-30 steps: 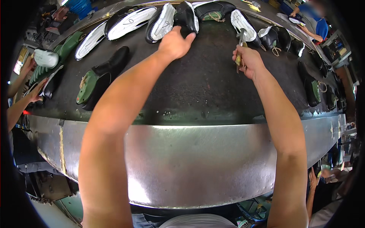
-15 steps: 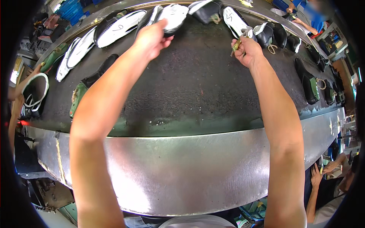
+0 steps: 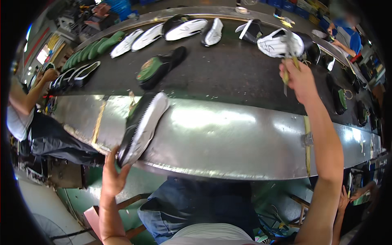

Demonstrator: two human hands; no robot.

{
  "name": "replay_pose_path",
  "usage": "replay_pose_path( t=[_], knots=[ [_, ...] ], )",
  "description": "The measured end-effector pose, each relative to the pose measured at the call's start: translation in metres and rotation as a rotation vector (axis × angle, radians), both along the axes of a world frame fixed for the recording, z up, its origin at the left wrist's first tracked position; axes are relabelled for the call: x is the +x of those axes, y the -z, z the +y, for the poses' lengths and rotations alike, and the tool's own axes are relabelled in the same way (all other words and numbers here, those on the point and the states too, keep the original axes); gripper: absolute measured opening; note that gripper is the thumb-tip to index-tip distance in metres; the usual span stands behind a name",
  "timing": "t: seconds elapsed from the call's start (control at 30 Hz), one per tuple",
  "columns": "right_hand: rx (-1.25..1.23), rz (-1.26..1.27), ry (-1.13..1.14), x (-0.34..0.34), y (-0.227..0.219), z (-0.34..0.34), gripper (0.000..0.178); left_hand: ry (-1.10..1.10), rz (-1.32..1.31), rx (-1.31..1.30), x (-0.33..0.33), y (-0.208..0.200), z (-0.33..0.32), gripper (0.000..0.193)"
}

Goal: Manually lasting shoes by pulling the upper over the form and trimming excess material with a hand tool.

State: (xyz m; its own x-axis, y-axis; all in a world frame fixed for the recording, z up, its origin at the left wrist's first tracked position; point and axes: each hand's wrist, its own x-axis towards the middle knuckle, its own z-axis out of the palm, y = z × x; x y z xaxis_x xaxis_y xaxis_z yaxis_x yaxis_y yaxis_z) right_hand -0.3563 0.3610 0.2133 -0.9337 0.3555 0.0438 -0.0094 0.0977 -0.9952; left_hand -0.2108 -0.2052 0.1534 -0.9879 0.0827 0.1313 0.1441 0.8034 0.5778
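Note:
Low on the left, my left hand grips the near end of a black shoe with a white sole. The shoe is tilted on its side over the metal front edge of the table, its sole facing right. At the right, my right hand is closed round pliers with yellowish handles. Their metal head is blurred and overlaps a white-soled shoe in the back row; whether they touch cannot be told. A black shoe on a green last lies on the dark belt beyond my left hand's shoe.
Several white-soled shoes line the far side of the dark belt. Green lasts stand at the far left. A smooth metal ledge runs along the near side. Other people work at the left, far right and lower right.
My left hand has come back from the far row, bringing a shoe to the near ledge. My right hand still has the pliers. The view has tilted and shifted.

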Motion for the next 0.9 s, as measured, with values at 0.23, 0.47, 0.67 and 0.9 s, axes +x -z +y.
replay_pose_path(
  t=[0.23,0.47,0.67,0.9],
  knots=[
    [0.153,-0.158,-0.31,0.273,-0.044,-0.066,0.027,0.34,0.451,0.226,0.063,-0.023,0.08,0.101],
    [-0.125,-0.504,-0.764,0.404,0.052,-0.116,0.024,0.283,-0.424,0.897,0.214,0.05,0.058,0.062],
    [-0.256,-0.819,-0.777,0.493,0.164,-0.118,0.029,0.56,-0.489,-0.107,0.287,0.109,0.076,0.082],
    [-0.345,-0.691,-0.384,0.539,0.171,-0.132,0.029,0.662,-0.591,-0.196,0.213,0.119,0.207,0.097]
  ],
)
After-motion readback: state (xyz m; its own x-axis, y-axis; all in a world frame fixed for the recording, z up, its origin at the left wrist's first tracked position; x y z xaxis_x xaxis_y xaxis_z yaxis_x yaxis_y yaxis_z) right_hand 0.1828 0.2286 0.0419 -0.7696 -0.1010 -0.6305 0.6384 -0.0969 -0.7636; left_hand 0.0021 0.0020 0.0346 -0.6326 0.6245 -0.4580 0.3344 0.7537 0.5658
